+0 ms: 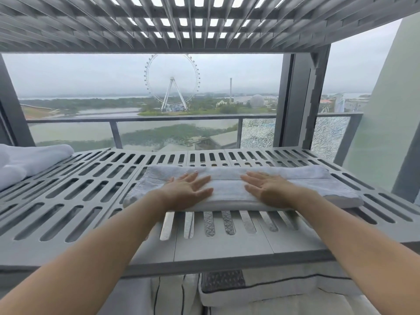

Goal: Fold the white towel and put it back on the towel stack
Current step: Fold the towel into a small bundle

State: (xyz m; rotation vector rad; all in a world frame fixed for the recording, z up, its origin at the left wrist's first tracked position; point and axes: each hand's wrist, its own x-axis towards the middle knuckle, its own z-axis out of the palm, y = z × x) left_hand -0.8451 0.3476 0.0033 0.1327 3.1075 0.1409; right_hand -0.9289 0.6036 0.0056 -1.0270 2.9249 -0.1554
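A white towel lies folded into a long flat band across the middle of a grey slotted shelf. My left hand presses flat on its left half, fingers straight and spread. On the right half my right hand lies flat the same way. A gap of bare towel shows between the two hands. At the far left edge of the shelf sits a stack of white towels, partly cut off by the frame.
A second slotted shelf hangs close overhead. Dark upright posts stand at the back right. Behind the shelf are a glass balcony railing and a cracked pane. White pillows lie below the shelf.
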